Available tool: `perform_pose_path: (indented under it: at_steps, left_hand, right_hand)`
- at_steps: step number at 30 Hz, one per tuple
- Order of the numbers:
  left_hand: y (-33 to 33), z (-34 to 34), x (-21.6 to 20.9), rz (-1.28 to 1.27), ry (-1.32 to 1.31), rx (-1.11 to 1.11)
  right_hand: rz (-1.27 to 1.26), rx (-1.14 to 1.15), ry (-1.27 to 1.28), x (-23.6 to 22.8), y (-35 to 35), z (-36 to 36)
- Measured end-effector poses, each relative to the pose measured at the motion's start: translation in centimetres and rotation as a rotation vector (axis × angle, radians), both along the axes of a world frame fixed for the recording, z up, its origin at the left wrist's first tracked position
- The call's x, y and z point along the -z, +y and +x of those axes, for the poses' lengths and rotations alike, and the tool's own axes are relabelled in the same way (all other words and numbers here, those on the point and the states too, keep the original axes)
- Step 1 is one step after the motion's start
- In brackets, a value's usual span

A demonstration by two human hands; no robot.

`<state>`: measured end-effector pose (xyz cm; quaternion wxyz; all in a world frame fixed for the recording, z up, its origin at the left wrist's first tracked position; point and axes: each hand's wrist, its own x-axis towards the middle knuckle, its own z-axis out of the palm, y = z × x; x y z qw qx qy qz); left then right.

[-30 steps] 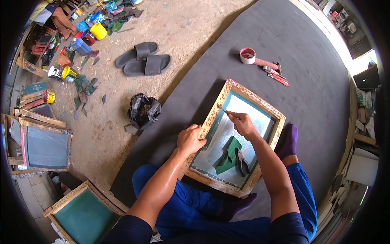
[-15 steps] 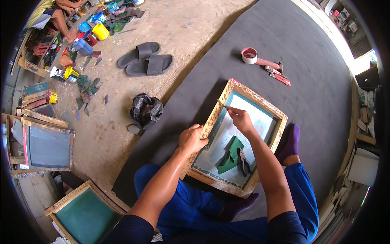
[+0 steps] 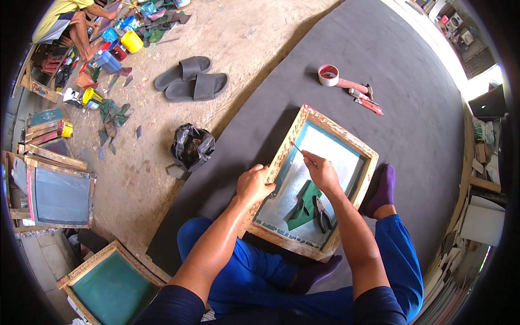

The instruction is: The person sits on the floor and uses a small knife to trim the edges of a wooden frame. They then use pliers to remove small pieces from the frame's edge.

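A wooden-framed printing screen (image 3: 369, 167) lies tilted across my lap and the dark mat. My left hand (image 3: 254, 184) is closed around its left rail, thumb over the inner edge. In my right hand (image 3: 320, 169) I pinch a thin stick-like tool (image 3: 297, 147). Its tip is at the inner edge of the left rail, toward the far corner; its exact kind is too small to make out. On the pale mesh, below my right hand, lie a dark green scrap (image 3: 303, 208) and pliers (image 3: 322, 215) with black handles.
Beyond the screen on the mat (image 3: 401, 65) sit a tape roll (image 3: 328, 75), a hammer (image 3: 355, 85) and a red cutter (image 3: 370, 106). Leftward are a black bag (image 3: 192, 147), sandals (image 3: 196, 86), other screens (image 3: 62, 195) and paint containers (image 3: 131, 41). Another person (image 3: 70, 24) sits at far left.
My right hand has come slightly nearer to me, and the tool's tip has moved along the left rail with it. My left hand keeps its grip. The other person's arm has shifted.
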<state>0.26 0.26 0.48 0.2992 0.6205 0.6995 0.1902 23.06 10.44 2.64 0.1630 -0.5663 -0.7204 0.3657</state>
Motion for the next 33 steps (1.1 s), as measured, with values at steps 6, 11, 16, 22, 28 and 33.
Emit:
perform_pose_path:
  at_steps: [6,11,16,22,28,33]
  left_hand:
    - [0.0,0.1,0.6,0.023,0.016,-0.003]
    - [-0.1,0.1,0.2,0.026,0.022,0.003]
    - [0.2,0.5,-0.1,0.028,0.031,0.001]
    - [0.0,0.5,-0.1,0.039,0.019,-0.013]
    - [0.1,0.1,0.1,0.019,0.006,-0.006]
    - [-0.1,0.0,-0.2,0.008,-0.004,-0.007]
  right_hand:
    - [0.006,-0.003,-0.069,-0.1,0.4,-0.2]
    - [0.007,-0.045,-0.262,-3.1,0.1,-2.0]
    - [-0.029,-0.004,0.047,1.7,1.1,0.1]
    - [-0.108,0.0,0.076,1.2,1.4,-0.1]
    - [-0.331,0.133,0.312,3.1,0.3,0.1]
    - [-0.769,0.33,0.656,1.9,-0.4,0.1]
